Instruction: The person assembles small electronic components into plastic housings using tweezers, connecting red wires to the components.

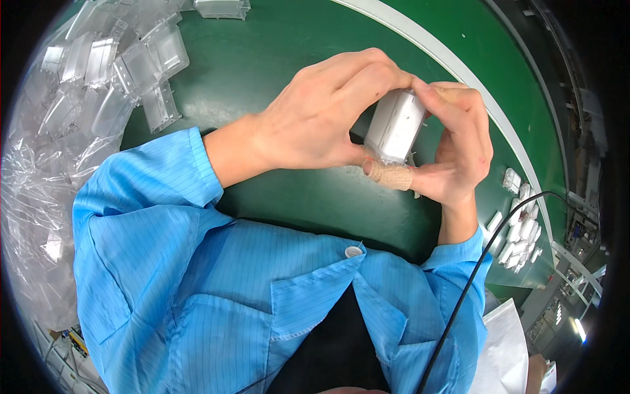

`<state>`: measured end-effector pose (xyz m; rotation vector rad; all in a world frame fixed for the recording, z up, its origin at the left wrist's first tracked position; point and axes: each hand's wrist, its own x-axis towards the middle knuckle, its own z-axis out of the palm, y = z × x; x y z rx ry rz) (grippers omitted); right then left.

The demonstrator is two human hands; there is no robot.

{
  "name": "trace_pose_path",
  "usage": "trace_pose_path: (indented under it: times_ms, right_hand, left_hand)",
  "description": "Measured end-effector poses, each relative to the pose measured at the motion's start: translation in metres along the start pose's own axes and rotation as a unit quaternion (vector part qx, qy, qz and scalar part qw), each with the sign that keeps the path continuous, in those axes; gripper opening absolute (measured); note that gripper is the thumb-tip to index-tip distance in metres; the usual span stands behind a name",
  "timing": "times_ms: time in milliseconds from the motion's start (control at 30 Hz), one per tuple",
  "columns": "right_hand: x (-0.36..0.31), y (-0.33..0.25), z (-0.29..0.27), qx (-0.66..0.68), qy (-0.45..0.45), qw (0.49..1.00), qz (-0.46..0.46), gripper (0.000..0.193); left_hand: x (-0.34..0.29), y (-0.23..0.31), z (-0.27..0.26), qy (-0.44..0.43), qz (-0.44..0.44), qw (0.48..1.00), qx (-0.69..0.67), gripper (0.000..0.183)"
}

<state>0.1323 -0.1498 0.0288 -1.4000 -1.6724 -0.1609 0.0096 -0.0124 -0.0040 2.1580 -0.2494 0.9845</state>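
Observation:
Between both hands, above the green table, is a white box-shaped piece (398, 125) that seems to sit in a clear plastic case. My left hand (321, 108) grips it from the left, its fingers at the top edge and its thumb at the bottom. On the other side my right hand (459, 138) closes around it, fingertips at the top corner. The right thumb, wrapped in a tan bandage (392, 176), presses at the lower end. The fingers cover parts of the piece's edges.
Many clear plastic cases (141, 69) lie heaped at the far left, beside a clear plastic bag (39, 217). Another case (222, 8) lies at the top. Several white pieces (522, 230) are piled at right. A black cable (462, 279) crosses the right side. A white rim (459, 59) edges the table.

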Motion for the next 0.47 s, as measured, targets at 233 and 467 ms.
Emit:
trace_pose_path:
  times_ms: [233, 467]
  right_hand:
    - [-0.004, 0.005, -0.003, -0.001, -0.008, 1.000, -0.020, 0.076]
    - [-0.006, 0.020, 0.000, 0.095, 0.008, 0.992, 0.081, 0.081]
  left_hand:
    - [0.001, -0.001, 0.003, 0.007, 0.015, 1.000, 0.001, 0.066]
    - [0.007, -0.006, -0.003, -0.023, -0.028, 0.999, -0.003, 0.081]
